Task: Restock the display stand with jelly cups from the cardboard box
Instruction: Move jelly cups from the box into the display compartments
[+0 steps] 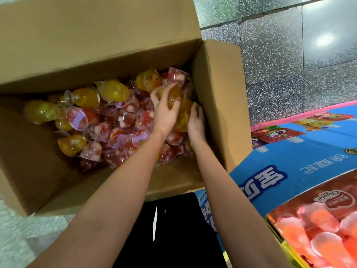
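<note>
Orange jelly cup held in far right corner of cardboard box, enclosed by left grip. Second orange cup, just beside, clasped by right grip. Many cups left in box; restocking judged far from done.

jelly cups in cardboard box | left hand, right hand at right end | display stand beside, right

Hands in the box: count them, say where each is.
2. The left hand grips a yellow jelly cup by the right wall of the cardboard box; the right hand touches a second cup beside it.
</note>
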Available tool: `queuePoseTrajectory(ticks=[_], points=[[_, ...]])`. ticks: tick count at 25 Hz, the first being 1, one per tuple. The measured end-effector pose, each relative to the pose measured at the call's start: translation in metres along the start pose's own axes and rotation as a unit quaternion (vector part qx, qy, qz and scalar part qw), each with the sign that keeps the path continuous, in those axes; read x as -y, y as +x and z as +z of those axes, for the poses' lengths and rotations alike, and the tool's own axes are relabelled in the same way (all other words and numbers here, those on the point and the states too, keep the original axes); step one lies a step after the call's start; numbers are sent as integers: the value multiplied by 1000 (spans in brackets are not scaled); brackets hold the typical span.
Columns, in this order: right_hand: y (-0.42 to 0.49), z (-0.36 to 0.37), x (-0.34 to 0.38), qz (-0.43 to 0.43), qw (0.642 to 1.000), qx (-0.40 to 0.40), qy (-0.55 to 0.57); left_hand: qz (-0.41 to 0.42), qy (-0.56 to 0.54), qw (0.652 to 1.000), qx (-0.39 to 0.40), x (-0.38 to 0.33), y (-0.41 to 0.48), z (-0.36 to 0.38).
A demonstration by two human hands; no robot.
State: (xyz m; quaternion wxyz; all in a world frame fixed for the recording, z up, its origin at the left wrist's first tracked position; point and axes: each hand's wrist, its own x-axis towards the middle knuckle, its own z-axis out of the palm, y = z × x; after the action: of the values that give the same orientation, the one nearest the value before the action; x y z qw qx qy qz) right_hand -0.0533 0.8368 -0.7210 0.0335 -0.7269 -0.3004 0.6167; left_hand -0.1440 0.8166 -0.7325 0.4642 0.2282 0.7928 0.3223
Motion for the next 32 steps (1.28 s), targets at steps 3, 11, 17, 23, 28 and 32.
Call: queuePoseTrajectory(ticks=[3,11,17,23,28,32], points=[[-10,3,-2,-16,1000,-14,2,-1,-31,997,-71,0,-16,5],[-67,-4,-14,-117,992,-46,32,36,-72,989,-127,-16,-71,-17],[-154,1,-15,-227,962,-114,102,160,-78,979,-99,-47,-129,-61],[-252,8,-36,-314,902,-218,204,289,-91,952,-40,-69,-210,-111],[-343,10,-85,-350,854,-288,255,381,-101,919,25,-70,-296,-143],[-406,-8,-147,-343,788,-403,316,354,-86,912,188,-65,-376,-132]])
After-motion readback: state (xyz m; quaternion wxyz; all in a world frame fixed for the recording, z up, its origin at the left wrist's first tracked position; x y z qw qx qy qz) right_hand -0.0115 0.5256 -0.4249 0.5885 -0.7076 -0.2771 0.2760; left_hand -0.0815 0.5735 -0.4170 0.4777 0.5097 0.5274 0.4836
